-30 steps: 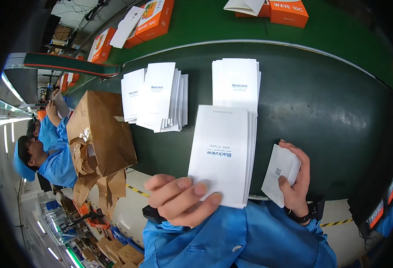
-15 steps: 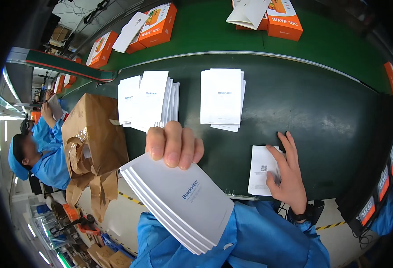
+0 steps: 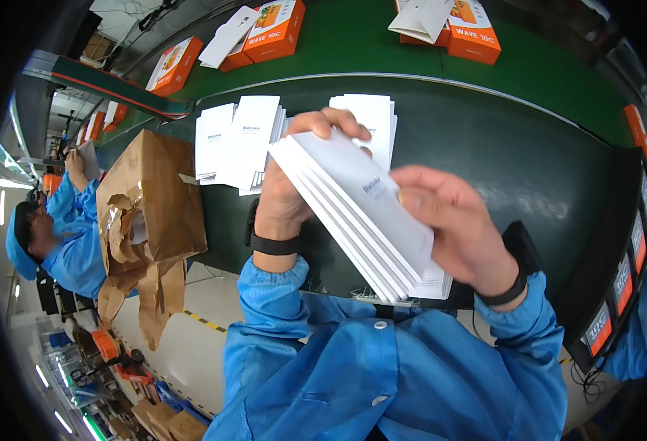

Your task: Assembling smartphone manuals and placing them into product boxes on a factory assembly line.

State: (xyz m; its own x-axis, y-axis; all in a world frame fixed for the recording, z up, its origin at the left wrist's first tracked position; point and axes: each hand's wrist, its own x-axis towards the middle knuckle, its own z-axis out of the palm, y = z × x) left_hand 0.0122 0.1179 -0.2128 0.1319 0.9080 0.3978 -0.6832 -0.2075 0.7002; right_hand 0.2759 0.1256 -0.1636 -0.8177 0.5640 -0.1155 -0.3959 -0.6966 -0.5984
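Observation:
A fanned stack of white booklets with small blue print on its front is tilted in front of my chest. My left hand is closed round its upper end, fingers curled over the top edge. My right hand pinches its right side, thumb on the front booklet; the other fingers are partly hidden. Below it, a small pile of white booklets lies near the table's front edge, partly covered. More booklets lie in overlapping piles at the back left, and another pile sits behind my left fingers.
A torn brown carton stands at the left of the dark green table. Orange and white boxes rest on the green belt beyond. A co-worker in blue is at far left. Orange-and-white panels line the right side.
My right hand has left the pile at the table's front edge and taken hold of the stack's right side. My left hand has carried the stack up and away from my body.

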